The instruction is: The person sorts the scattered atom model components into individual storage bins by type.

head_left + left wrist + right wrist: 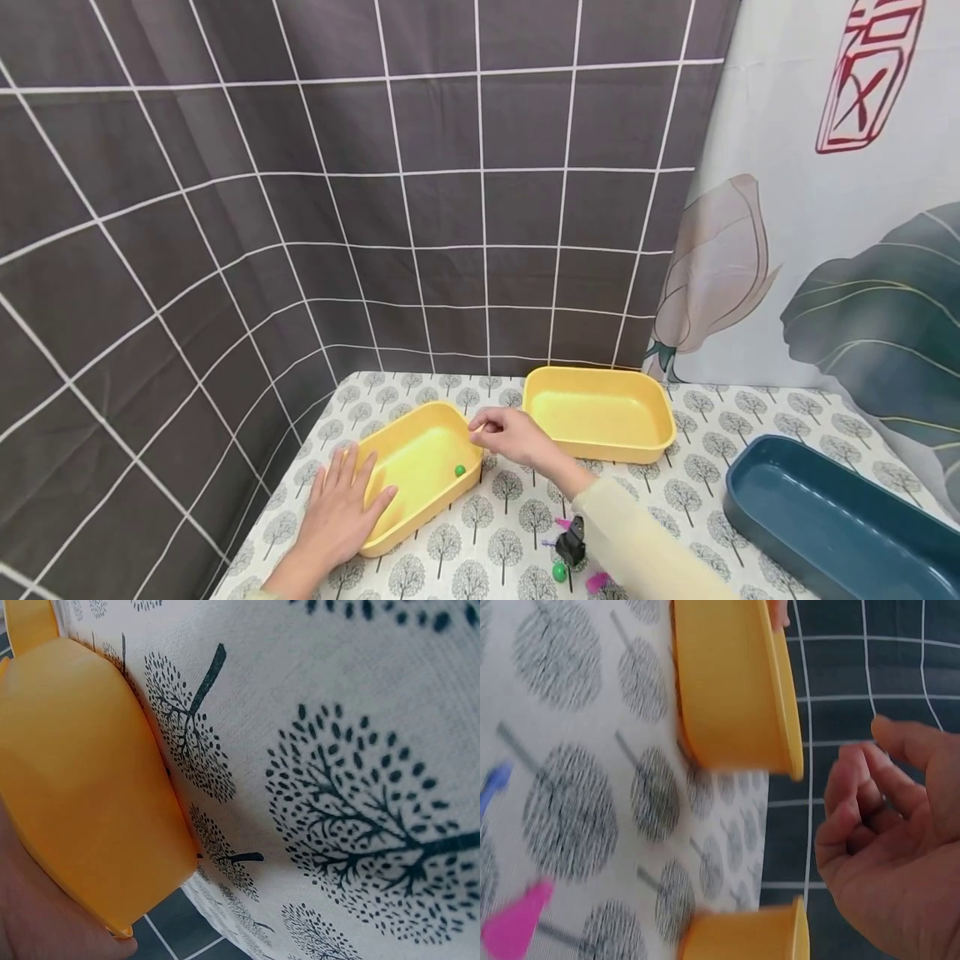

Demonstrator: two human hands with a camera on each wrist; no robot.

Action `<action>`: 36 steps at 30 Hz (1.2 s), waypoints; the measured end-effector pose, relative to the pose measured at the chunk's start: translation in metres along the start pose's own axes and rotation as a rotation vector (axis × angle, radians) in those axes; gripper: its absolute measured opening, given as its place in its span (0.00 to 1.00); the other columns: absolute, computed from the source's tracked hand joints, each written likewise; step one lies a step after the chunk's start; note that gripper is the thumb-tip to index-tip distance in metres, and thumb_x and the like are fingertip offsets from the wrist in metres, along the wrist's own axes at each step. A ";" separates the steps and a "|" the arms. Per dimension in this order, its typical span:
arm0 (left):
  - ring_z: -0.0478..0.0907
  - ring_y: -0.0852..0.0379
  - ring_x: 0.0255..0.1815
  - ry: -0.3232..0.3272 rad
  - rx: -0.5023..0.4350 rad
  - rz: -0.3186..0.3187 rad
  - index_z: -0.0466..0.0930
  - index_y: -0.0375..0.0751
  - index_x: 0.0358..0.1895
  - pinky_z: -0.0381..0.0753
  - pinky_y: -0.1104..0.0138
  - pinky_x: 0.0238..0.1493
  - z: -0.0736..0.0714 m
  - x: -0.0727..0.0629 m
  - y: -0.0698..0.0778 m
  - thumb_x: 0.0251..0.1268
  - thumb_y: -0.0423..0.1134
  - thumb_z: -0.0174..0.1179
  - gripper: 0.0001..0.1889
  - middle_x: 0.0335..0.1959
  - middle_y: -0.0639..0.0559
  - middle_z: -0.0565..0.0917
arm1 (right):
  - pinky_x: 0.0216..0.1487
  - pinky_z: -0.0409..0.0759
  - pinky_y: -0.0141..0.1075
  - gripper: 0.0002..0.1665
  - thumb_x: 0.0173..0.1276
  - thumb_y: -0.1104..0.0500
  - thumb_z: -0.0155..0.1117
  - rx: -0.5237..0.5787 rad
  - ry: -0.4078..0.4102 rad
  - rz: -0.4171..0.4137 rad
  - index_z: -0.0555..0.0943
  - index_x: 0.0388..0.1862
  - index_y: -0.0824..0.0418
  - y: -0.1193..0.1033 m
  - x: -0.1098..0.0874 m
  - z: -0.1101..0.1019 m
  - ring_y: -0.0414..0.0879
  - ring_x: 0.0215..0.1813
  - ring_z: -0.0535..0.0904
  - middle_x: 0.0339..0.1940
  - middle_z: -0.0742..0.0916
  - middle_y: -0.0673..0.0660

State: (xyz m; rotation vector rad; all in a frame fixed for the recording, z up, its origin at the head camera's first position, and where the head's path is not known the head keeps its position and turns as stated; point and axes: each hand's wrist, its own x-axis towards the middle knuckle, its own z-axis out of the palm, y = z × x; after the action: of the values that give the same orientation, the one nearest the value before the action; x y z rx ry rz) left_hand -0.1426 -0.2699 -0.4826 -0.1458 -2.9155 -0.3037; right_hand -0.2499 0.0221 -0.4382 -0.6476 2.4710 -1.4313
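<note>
Ball (green) in yellow tray

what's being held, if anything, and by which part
Nothing that shows: the right hand is curled but looks empty; the left hand rests on the rim of the nearer yellow tray.

smooth plastic yellow tray, glossy blue tray, matt tablecloth

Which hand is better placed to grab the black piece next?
Probably the right hand: its sleeve is beside the black piece, while the left hand rests on the left yellow tray.
</note>
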 end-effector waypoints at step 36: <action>0.47 0.29 0.80 0.044 -0.048 0.011 0.66 0.38 0.75 0.47 0.33 0.74 0.002 -0.004 -0.001 0.76 0.63 0.48 0.38 0.78 0.29 0.57 | 0.35 0.78 0.28 0.20 0.68 0.60 0.70 0.066 -0.164 -0.056 0.83 0.56 0.68 0.097 -0.095 -0.077 0.37 0.33 0.76 0.34 0.85 0.52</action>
State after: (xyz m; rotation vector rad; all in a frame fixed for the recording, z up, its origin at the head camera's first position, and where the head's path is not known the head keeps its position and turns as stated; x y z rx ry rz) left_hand -0.1388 -0.2702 -0.4861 -0.1610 -2.8645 -0.3699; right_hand -0.2224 0.1677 -0.4864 -0.7922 2.2881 -1.4120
